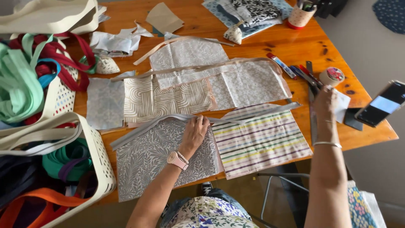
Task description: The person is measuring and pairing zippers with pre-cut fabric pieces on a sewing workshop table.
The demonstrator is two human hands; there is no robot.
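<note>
Head camera looks down at a wooden table covered with pieces of cloth. The left hand lies flat on a grey cloth with a leaf print, and its fingers pinch the top edge, where a thin grey strip runs across. This cloth sits at the near edge of the table, right in front of the person. A pink watch is on that wrist.

The right hand reaches to the far right side of the table and touches a long pair of scissors. Its fingers are curled, but it is hard to tell if they grip anything. A roll of tape sits just beside it, and a phone stands near the table edge.

One striped cloth lies beside the leaf cloth. One beige cloth with wavy lines lies behind it. Two white baskets full of coloured straps stand on the left.
</note>
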